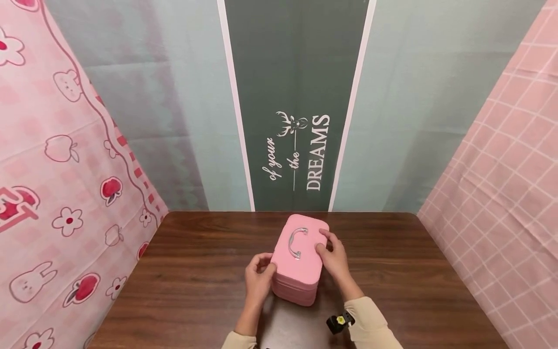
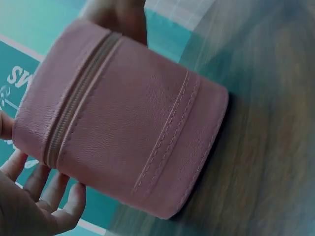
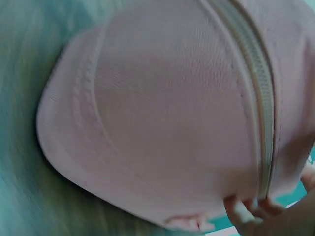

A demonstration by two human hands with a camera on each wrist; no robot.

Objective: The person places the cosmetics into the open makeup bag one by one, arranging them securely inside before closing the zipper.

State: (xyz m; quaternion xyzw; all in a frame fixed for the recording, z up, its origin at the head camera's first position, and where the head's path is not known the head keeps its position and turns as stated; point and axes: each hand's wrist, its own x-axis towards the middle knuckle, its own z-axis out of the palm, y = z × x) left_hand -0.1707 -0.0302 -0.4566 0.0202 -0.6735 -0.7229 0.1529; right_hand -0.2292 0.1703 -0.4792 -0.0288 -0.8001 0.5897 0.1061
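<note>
A pink zippered cosmetic case (image 1: 302,269) stands on the wooden table, with a silver handle (image 1: 292,245) on its lid. My left hand (image 1: 258,281) holds its left side, thumb at the lid's edge and fingers against the side. On the other side, my right hand (image 1: 334,259) grips the case, its thumb on top near the right edge. The zipper (image 2: 81,101) looks closed along the side seen in the left wrist view. In the right wrist view, the right hand's fingertips (image 3: 236,211) touch the case near the zipper (image 3: 263,98).
The brown wooden table (image 1: 196,291) ends at a green curtain (image 1: 296,72) with printed words. Pink patterned cloths hang at the left (image 1: 65,169) and right (image 1: 514,194). A black strap (image 1: 340,321) with a yellow piece sits on the right wrist.
</note>
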